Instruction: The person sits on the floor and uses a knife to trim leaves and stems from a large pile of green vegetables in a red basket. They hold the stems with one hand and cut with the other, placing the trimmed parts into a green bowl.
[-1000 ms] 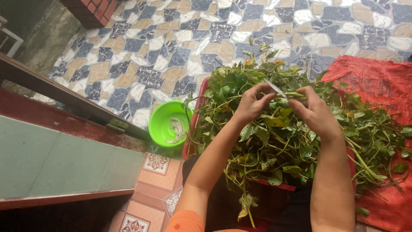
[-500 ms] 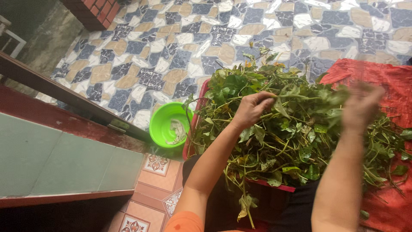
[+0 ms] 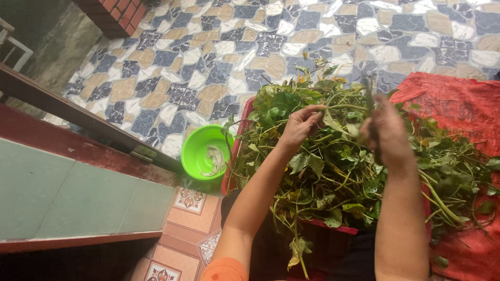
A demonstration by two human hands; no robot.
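A big heap of leafy green stems (image 3: 338, 171) fills a red tray (image 3: 232, 166) in front of me. My left hand (image 3: 299, 125) pinches a leafy stem (image 3: 333, 112) at the top of the heap. My right hand (image 3: 385, 132) is closed around a thin stem and is blurred with motion. Both hands sit close together over the middle of the pile.
A bright green bowl (image 3: 198, 148) with a few scraps stands on the patterned tile floor (image 3: 208, 62) left of the tray. A red sack cloth (image 3: 458, 104) lies under the greens at the right. A dark rail and a green ledge (image 3: 67, 192) run along the left.
My right hand swung out to the right and has come back next to the left hand. The left hand stayed on the heap, holding its stem.
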